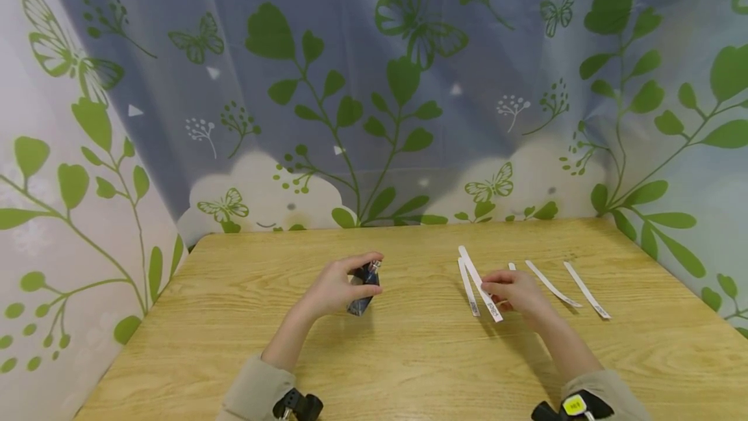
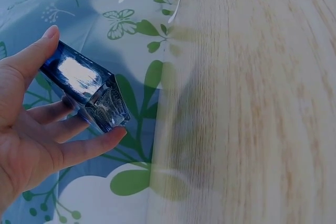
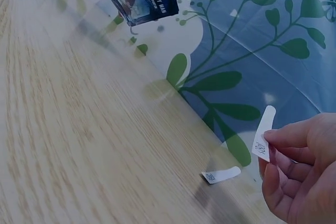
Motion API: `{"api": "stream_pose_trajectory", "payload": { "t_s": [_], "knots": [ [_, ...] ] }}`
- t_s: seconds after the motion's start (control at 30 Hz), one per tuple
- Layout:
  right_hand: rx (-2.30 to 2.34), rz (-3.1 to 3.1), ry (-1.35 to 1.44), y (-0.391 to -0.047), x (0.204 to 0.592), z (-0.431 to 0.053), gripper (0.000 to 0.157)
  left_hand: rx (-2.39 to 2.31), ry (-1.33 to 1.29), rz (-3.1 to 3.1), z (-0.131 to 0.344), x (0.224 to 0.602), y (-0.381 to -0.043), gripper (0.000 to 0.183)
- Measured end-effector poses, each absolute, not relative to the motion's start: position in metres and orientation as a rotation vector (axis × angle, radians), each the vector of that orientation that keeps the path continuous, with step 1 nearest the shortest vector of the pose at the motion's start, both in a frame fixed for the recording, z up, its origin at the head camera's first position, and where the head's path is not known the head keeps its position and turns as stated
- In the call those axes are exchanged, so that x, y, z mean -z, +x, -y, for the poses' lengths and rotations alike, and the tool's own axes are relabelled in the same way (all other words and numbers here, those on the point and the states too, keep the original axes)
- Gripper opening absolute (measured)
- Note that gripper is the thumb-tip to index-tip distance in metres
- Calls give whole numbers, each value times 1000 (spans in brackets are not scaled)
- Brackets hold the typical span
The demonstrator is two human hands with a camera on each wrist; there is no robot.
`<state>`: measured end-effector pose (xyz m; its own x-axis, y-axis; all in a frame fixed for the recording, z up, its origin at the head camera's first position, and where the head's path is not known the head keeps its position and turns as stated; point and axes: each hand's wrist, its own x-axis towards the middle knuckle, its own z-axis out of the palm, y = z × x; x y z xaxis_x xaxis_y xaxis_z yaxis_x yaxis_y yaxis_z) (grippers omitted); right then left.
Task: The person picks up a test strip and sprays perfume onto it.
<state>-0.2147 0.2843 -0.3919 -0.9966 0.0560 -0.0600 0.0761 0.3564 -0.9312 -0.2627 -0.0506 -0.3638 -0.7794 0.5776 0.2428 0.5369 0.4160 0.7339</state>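
Note:
My left hand [image 1: 333, 288] grips a dark blue glass perfume bottle [image 1: 362, 301] with a silver sprayer neck, tilted above the table. In the right wrist view, white lettering shows on the bottle's [image 3: 149, 4] front. The left wrist view shows its thick clear glass base [image 2: 108, 106] between spread fingers. On the other side, my right hand [image 1: 517, 292] pinches a white paper test strip [image 1: 476, 278] between thumb and fingers, with handwriting near its lower, square end. A second strip [image 1: 467, 286] lies on the table just left of the held one.
More white strips lie right of my right hand: a curved one [image 1: 549, 283], a straight one [image 1: 587, 290], and one [image 1: 511, 266] mostly hidden behind that hand. The wooden table [image 1: 409, 362] ends at a leaf-and-butterfly printed curtain [image 1: 362, 115] behind and at the sides.

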Motion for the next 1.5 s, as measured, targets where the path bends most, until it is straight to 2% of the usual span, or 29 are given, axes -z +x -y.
{"api": "stream_pose_trajectory", "payload": {
  "t_s": [0.63,0.93,1.5],
  "knots": [
    [1806,-2556,304,-220,401,-308,29,-1339,1014,-2572,52,367,-262,55],
    [1858,-2526,337,-226,407,-314,25,-1317,1010,-2581,53,366,-263,55],
    [1650,-2718,351,-233,418,-320,23,-1309,1020,-2576,54,365,-263,56]
  ]
}}
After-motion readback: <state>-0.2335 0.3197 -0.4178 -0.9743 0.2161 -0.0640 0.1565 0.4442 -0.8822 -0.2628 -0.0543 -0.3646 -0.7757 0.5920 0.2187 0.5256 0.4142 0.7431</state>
